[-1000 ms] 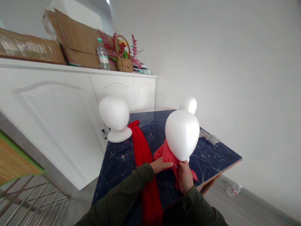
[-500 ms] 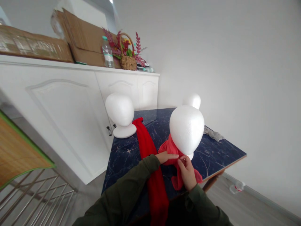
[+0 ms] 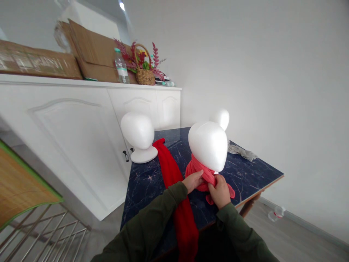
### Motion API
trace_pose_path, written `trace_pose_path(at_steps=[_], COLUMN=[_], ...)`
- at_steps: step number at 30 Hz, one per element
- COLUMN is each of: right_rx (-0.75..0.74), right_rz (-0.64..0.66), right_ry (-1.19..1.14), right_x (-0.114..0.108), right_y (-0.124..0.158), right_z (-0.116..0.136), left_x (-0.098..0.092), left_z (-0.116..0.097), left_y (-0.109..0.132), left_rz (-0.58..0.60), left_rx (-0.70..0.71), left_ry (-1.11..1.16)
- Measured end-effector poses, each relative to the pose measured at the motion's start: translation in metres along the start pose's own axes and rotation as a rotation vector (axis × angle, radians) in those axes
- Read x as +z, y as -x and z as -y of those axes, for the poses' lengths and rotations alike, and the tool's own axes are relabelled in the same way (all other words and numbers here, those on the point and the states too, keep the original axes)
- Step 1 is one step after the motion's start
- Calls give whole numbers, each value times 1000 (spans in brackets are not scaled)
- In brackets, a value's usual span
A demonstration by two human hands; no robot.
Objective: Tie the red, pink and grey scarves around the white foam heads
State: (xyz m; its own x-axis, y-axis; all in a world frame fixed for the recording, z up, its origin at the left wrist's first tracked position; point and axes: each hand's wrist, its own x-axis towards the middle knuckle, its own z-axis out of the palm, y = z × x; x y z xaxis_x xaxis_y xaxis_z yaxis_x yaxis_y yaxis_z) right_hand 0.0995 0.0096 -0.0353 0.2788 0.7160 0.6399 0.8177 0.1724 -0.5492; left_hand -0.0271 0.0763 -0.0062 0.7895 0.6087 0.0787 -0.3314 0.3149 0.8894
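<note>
A coral-pink scarf is wrapped around the neck of a smooth white mannequin head. The cloth is creased and bunched at the front, with loose ends exposed below. The head is positioned near the edge of a dark marbled table.

White cabinet beside pale wall

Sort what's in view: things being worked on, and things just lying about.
Being worked on:
- pink scarf, held by the left hand and right hand
- near head, scarf at its neck

Apparently just lying about:
- red scarf
- left head
- far head
- grey cloth
- basket
- floor bottle
</note>
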Motion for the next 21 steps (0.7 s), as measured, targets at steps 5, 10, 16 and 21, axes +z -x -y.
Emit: trace_pose_path(at_steps=[5, 10, 16, 21], right_rx=[-27, -80, 196, 363], right_rz=[37, -1, 28, 55], right_ry=[54, 7, -397, -631], right_x=[-10, -8, 2, 8], right_y=[-12, -20, -19, -20], right_z=[-20, -19, -35, -46], left_x=[-23, -30, -36, -47], left_z=[0, -2, -8, -9], left_y=[-8, -11, -6, -3], left_rz=[-274, -322, -252, -275], left_rx=[23, 78, 89, 59], left_ry=[-100, -154, -186, -150])
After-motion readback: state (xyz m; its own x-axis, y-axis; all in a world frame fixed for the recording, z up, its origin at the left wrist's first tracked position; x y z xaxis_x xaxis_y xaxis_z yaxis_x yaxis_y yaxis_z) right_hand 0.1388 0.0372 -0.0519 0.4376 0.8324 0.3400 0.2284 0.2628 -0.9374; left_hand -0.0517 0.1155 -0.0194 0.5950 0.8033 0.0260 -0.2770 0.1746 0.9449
